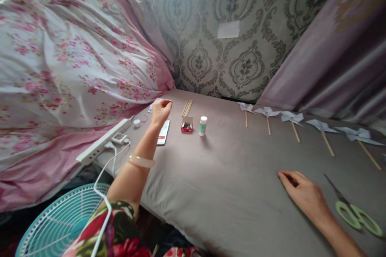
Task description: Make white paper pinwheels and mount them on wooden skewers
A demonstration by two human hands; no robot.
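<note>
My left hand [162, 112] reaches to the far left of the table, fingers pinched together. It is over or just beside a whitish paper item [150, 108], and whatever it may hold is hidden. Below the wrist lies a phone [163, 133] with its screen lit, partly covered by my arm. Several thin wooden sticks [187, 107] lie right of this hand, behind a small open red box [187, 127] of dark little pieces. A white-and-green glue stick [203, 126] stands upright beside the box. My right hand [304, 194] rests on the table, fingers curled closed, left of green-handled scissors [356, 213].
Several white paper pinwheels [291, 118] on sticks lie in a row at the back right. A white power strip [104, 142] with cables sits on the left edge, near a small white round object [136, 123]. A turquoise fan [63, 221] stands below left.
</note>
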